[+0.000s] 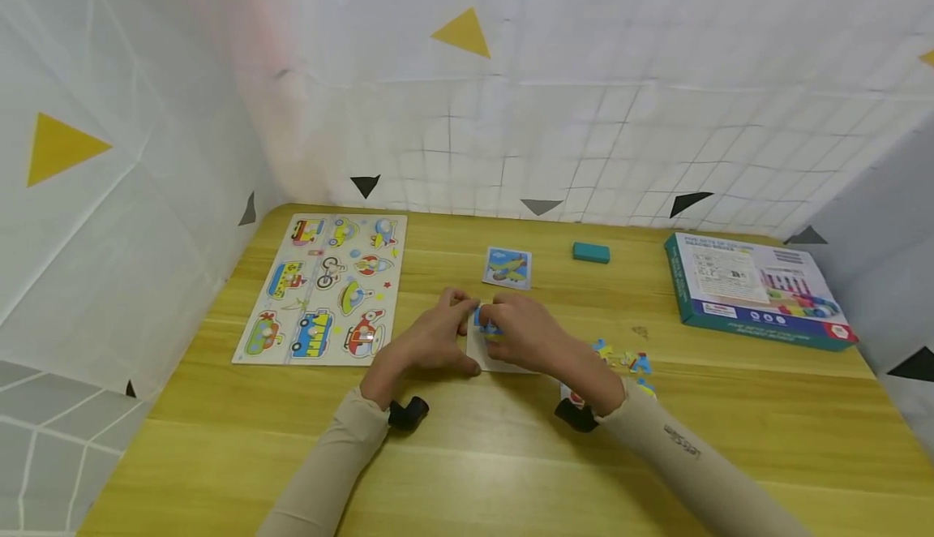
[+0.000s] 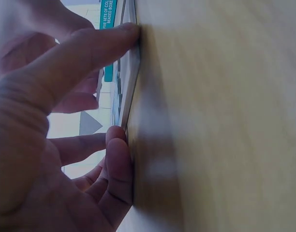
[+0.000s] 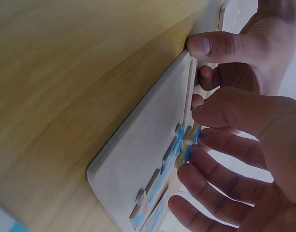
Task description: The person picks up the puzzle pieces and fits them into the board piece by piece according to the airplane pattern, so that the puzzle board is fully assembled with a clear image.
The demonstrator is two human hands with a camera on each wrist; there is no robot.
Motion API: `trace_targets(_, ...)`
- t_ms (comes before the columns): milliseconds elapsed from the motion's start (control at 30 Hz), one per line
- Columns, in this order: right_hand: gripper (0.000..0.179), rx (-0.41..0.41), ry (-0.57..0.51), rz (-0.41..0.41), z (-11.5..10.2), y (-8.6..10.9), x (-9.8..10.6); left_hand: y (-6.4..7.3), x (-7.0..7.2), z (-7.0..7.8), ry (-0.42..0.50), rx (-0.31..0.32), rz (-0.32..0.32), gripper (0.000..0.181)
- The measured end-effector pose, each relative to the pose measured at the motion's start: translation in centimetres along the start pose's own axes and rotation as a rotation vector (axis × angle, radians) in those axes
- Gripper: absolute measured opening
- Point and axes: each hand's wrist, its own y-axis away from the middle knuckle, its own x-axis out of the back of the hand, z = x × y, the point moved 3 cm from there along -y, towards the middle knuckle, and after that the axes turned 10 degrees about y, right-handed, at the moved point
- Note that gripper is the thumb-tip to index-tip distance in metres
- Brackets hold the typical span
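A small pale jigsaw tray point(image 1: 477, 352) lies on the table, with a row of joined blue picture pieces point(image 3: 160, 179) along its far side in the right wrist view. My left hand point(image 1: 426, 336) holds the tray's left edge, thumb at the near corner and fingertips at the far one. Above the tray, my right hand point(image 1: 529, 332) pinches a blue and yellow jigsaw piece point(image 3: 188, 146) between thumb and fingers, close over the placed row. Its fingers partly hide the pieces in the head view.
Left stands a large vehicle puzzle board point(image 1: 397, 294). Behind the tray lies an airplane picture card point(image 1: 507, 268), with a teal block point(image 1: 591, 253) to its right. Loose pieces point(image 1: 638, 363) and another partly covered puzzle point(image 1: 567, 395) lie by my right forearm. A flat box point(image 1: 762, 289) sits far right.
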Motion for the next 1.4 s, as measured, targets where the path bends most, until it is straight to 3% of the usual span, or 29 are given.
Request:
trace_targets(633,0.023,-0.013,0.008,-0.017,-0.2,-0.9,-1.3,-0.1,-0.2,0.1,-0.013,-0.042,-0.007,0.084)
trace_targets(900,0.017,-0.016,0.003,-0.030,-0.3,-1.2,-1.3,-0.1,-0.1,0.0,-0.017,-0.022,-0.013,0.099)
trace_targets(1400,0.011,0.038,-0.029,-0.011,-0.4,-0.9,-1.2,0.1,0.0,0.0,-0.020,-0.019,-0.016,0.100)
